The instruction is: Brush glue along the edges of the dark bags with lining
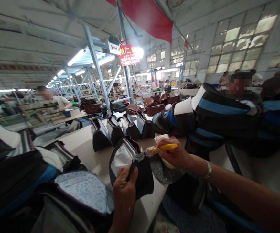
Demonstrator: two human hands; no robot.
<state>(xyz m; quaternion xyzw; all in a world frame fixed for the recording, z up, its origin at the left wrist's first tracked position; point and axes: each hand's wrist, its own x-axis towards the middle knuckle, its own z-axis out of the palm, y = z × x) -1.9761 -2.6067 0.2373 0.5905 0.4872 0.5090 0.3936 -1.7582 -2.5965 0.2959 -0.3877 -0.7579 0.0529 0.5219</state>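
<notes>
My left hand [125,186] is closed on a black bag piece [142,179] with a white lining and a zipper strip, its thumb pressed on the outer side. In my right hand [174,153] is a brush with a yellow handle [167,147]. The brush's pale, crusted bristles are at the upper corner of the bag piece, where the edge looks grey and wet; whether they touch it I cannot tell. Under my right hand sits a dark round plate [166,174], with a pale, caked block on it partly hidden by the hand.
Several similar black bag pieces [115,131] stand in a row across the white table [81,142]. Black and blue bag parts [217,111] are heaped at the right, others [16,181] at the left. Brown bags [154,105] lie farther back. A person [61,102] works at the left.
</notes>
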